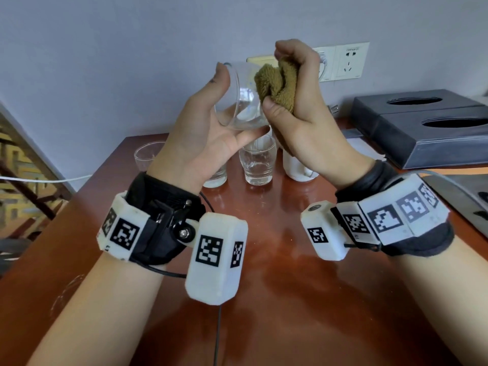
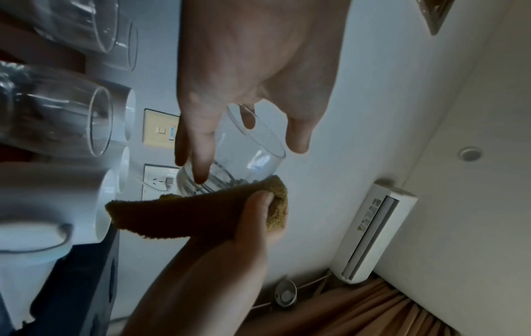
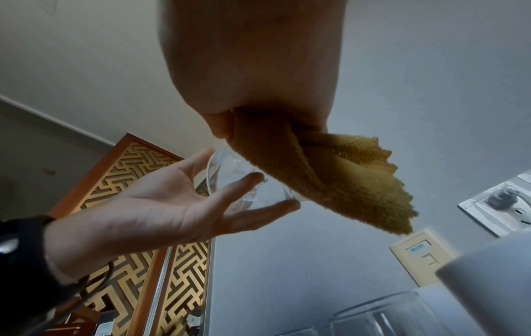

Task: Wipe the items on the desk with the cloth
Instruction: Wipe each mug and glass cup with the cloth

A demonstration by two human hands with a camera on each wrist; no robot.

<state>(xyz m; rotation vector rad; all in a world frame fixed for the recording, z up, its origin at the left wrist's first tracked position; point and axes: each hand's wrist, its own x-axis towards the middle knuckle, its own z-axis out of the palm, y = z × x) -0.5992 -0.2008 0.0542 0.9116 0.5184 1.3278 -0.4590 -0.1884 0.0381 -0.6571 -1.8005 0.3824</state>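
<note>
Glass tumbler (image 1: pixel 241 97) lies sideways in left hand (image 1: pixel 200 133), fingers round it; right hand (image 1: pixel 298 101) clutches cloth (image 1: pixel 278 84) vs its base.

Left hand (image 1: pixel 203 133) cradles glass (image 1: pixel 241 99); right hand (image 1: pixel 303 107) presses cloth (image 1: pixel 277 85) against it.

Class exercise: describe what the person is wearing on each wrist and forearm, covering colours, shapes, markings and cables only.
The left hand has a black wrist strap carrying white blocky housings printed with black-and-white square markers, plus a thin black cable. The right hand has a black band, similar white marker blocks, a dark grey fabric cuff and a grey cable. No sleeves show.
</note>
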